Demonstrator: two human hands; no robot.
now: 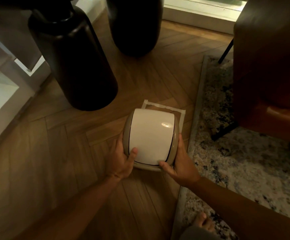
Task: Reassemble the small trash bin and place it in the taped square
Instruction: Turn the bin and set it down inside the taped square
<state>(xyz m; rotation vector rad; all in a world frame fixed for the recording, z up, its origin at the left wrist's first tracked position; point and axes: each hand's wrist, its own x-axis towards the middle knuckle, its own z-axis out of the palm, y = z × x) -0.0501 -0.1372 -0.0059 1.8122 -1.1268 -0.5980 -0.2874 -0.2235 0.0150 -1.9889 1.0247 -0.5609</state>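
The small trash bin [150, 137] has a beige body and a white swing lid fitted on top. I see it from above, over the wooden floor. My left hand [123, 160] grips its left side, thumb resting on the lid's near edge. My right hand [179, 163] grips its right side, thumb at the lid's near right corner. The taped square [165, 108] of white tape lies on the floor just beyond and under the bin; only its far edge and right side show, the rest is hidden by the bin.
Two large dark vases [75, 63] [135, 26] stand on the floor beyond the square. A patterned rug [241, 161] lies to the right, with a brown leather chair [269, 66] on it. White furniture [2, 87] is at the left. A bare foot [203, 222] shows at the bottom.
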